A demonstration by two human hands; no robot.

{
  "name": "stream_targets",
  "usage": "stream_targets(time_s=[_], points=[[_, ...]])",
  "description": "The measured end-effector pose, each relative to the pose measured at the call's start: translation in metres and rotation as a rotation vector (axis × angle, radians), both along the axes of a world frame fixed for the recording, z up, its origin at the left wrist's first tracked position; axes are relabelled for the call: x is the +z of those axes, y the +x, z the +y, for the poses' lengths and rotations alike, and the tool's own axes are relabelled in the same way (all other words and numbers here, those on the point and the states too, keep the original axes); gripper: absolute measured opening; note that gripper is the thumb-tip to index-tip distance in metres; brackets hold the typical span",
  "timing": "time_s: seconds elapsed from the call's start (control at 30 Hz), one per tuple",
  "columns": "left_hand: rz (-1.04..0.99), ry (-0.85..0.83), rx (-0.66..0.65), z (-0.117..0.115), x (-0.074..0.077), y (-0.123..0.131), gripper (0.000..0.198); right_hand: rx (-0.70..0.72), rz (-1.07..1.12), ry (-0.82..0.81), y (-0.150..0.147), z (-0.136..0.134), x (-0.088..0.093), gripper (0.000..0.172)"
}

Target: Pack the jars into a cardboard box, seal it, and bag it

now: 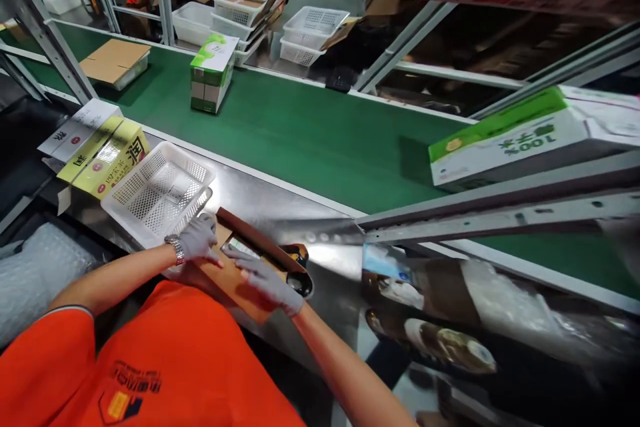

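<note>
Both my hands wear grey gloves and rest on an open brown cardboard box [235,273] at the near edge of the steel bench. My left hand [199,237], with a metal watch at the wrist, curls its fingers over the box's left flap. My right hand [265,278] lies flat, fingers stretched out, on the box's top flap. Something pale shows inside the box between my hands. A black tape dispenser [299,267] sits just right of the box.
A white mesh basket [159,192] stands left of the box, with yellow cartons [107,159] beside it. On the green conveyor belt [310,140] ride a green-white carton [213,72], a larger one [510,137] and a tray [115,63]. Stacked white baskets [280,20] sit beyond. Bubble wrap [35,273] lies left.
</note>
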State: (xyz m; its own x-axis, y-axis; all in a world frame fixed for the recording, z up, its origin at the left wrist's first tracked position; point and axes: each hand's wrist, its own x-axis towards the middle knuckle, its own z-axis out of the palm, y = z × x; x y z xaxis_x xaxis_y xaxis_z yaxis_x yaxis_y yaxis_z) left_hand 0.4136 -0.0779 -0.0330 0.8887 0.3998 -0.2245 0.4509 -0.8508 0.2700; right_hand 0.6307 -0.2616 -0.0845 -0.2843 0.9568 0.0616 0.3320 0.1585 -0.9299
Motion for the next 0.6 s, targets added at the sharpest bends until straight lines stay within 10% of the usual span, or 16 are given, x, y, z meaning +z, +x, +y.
stream_targets(time_s=[0.23,0.33,0.43,0.6], points=[[-0.244,-0.039,0.329,-0.017,-0.047,-0.012,0.089,-0.136,-0.464,0.396,-0.007,-0.007,0.021,0.066],[-0.320,-0.122,0.463,-0.019,-0.063,-0.013,0.150,-0.404,-0.530,0.530,0.030,0.012,0.039,0.059],[-0.335,-0.217,0.514,-0.015,-0.079,-0.010,0.191,-0.641,-0.536,0.237,0.068,0.039,0.036,0.049],[-0.378,-0.163,0.426,-0.012,-0.090,-0.010,0.185,-0.362,-0.634,-0.209,0.030,0.033,0.008,0.062]])
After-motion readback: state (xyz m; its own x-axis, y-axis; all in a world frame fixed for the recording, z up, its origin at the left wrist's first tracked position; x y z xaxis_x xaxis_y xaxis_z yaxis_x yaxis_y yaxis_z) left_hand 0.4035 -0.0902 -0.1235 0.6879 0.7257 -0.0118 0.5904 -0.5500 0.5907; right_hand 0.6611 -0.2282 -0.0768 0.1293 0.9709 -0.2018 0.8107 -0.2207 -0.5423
